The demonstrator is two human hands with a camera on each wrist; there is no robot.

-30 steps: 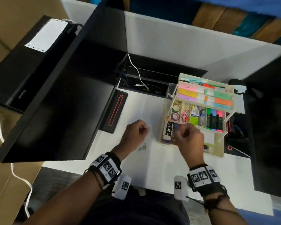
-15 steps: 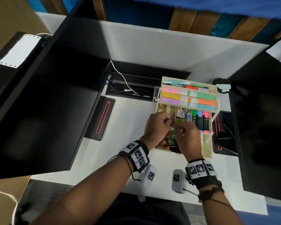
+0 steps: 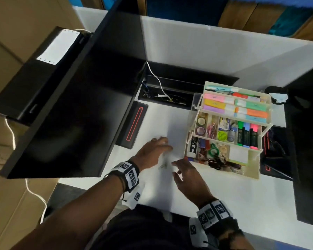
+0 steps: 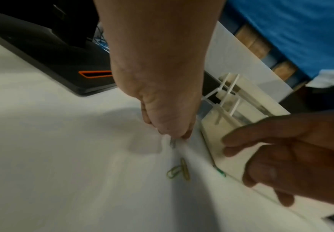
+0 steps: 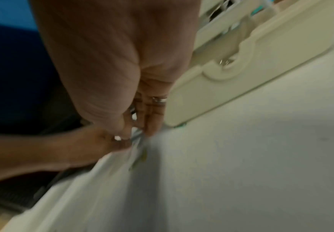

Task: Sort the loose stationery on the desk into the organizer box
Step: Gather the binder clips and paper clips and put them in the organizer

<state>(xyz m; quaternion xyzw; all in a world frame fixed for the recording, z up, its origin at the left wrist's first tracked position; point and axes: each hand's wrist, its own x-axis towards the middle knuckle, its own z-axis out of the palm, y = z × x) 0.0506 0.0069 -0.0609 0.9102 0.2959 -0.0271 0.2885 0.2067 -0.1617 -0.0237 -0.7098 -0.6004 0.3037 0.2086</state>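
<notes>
Item: desk-sorting record, paper-clip stage.

Step in hand: collection of loose paper clips (image 4: 178, 171) from the white desk (image 3: 224, 199), just left of the organizer box (image 3: 222, 175).

Left hand (image 3: 154, 152): lowered to the desk, fingertips (image 4: 174, 133) bunched and touching 1 clip; whether that clip was actually pinched could not be told.

Right hand (image 3: 189, 175): hovering beside the box's near left corner, fingers spread and relaxed, nothing visibly held.

Clips on desk: 2 crossed, green and gold, between the hands; 1 green clip (image 4: 219, 171) against the box's base.

Box: tiers fanned open, a clip compartment (image 3: 212, 129) already holding clips in the middle tier.

Next move, as judged: a fine pinch on thin flat wire, then a carry to that compartment.

Obscured: the right-wrist view was smeared, and the left fingertips' contact was blurred in every view.
</notes>
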